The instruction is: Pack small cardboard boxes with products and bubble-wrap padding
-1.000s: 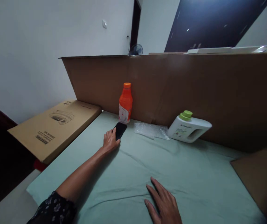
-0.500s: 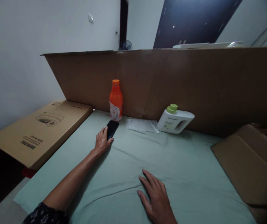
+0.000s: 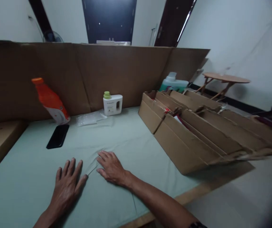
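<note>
My left hand (image 3: pixel 66 186) lies palm down on the pale green cloth (image 3: pixel 98 202), fingers spread and holding nothing. To its right my right hand (image 3: pixel 111 167) rests on the same cloth, fingers stretched out, also without anything in it. A thin crease in the cloth runs between the two hands. Beyond my left hand a black smartphone (image 3: pixel 58 136) lies flat, apart from the fingers. Behind the phone stands an orange bottle (image 3: pixel 52 103) with an orange cap. A clear bubble-wrap piece (image 3: pixel 90 118) lies between it and a white jug (image 3: pixel 112 106) with a green cap.
Open cardboard boxes (image 3: pixel 188 142) with red items inside line the right side. Behind them stands a bottle of teal liquid (image 3: pixel 173 84). A tall cardboard panel (image 3: pixel 117 69) closes off the back. A flat carton (image 3: pixel 0 139) lies at left; a round wooden table (image 3: pixel 226 77) stands beyond.
My left hand has let go of the smartphone and drawn back onto the cloth. My right hand stays open on the cloth. The view has swung right, bringing the open boxes into sight.
</note>
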### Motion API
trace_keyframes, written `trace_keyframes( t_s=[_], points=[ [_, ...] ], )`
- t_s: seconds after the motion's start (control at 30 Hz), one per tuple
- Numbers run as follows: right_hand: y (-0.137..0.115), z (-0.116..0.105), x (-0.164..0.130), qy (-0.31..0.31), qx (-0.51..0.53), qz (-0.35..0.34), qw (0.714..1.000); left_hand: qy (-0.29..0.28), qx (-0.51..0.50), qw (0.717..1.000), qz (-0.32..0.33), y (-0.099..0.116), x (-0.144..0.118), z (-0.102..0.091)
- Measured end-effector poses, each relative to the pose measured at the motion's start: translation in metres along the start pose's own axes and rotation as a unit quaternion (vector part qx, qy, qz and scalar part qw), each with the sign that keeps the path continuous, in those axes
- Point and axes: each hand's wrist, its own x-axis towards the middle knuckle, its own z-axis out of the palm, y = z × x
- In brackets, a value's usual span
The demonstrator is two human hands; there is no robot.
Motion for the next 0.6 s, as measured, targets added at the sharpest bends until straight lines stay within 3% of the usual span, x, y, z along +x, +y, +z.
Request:
trace_keyframes(
  t_s=[0.1, 0.23, 0.33, 0.4, 0.47, 0.53, 0.6],
  points=[
    [-0.012, -0.008, -0.029, -0.006, -0.012, -0.011, 1.000, -0.005, 0.023, 1.000, -0.005, 0.000, 0.001, -0.004],
    [-0.025, -0.011, -0.094, -0.011, -0.025, -0.028, 0.999, 0.025, 0.028, 0.999, -0.005, 0.007, -0.010, 0.000],
    [-0.021, -0.008, -0.139, 0.003, -0.058, -0.075, 0.996, 0.041, 0.001, 0.997, 0.069, 0.026, -0.021, 0.011],
    [-0.014, -0.018, -0.164, 0.035, -0.079, -0.109, 0.990, 0.044, -0.022, 0.990, 0.134, 0.041, -0.025, 0.020],
    [-0.006, -0.047, -0.188, 0.091, -0.090, -0.092, 0.988, 0.040, -0.036, 0.984, 0.172, 0.051, -0.026, 0.027],
    [0.003, -0.094, -0.210, 0.172, -0.110, -0.016, 0.979, 0.035, -0.042, 0.981, 0.186, 0.055, -0.026, 0.033],
    [0.017, -0.147, -0.229, 0.292, -0.176, 0.058, 0.938, 0.031, -0.042, 0.981, 0.188, 0.052, -0.026, 0.036]
  ],
)
